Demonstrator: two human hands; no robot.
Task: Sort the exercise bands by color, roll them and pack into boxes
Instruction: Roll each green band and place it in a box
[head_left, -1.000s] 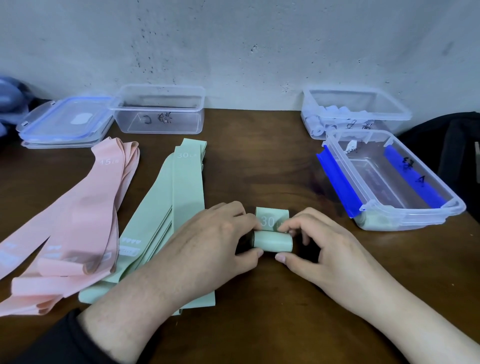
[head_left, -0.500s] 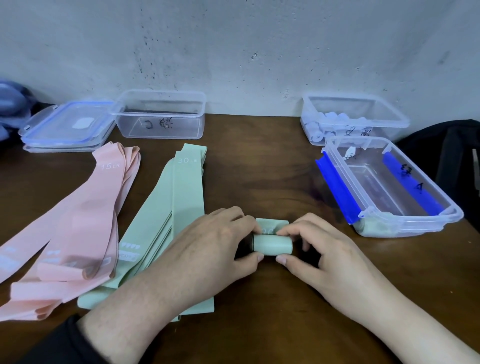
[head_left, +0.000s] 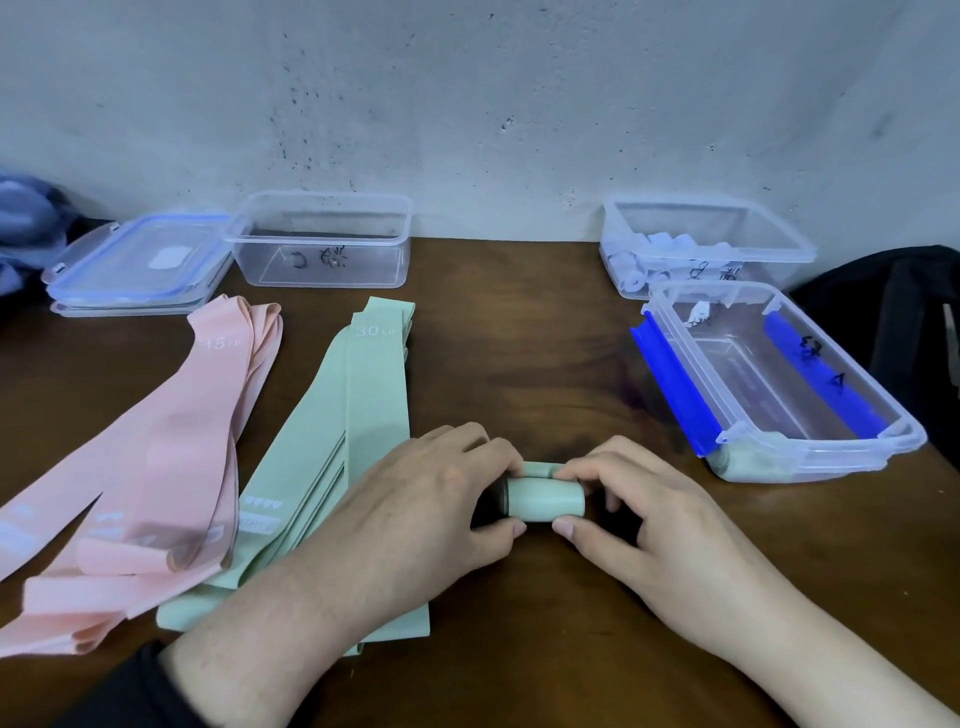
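Fingers pinching green roll, bare table beyond

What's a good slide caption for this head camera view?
Both hands, left hand and right hand, roll a green band on the table, beside flat green bands and pink bands.

The table was dark, smooth wood. On it, the boxes were clear glossy plastic; the bands looked matt, rubbery.
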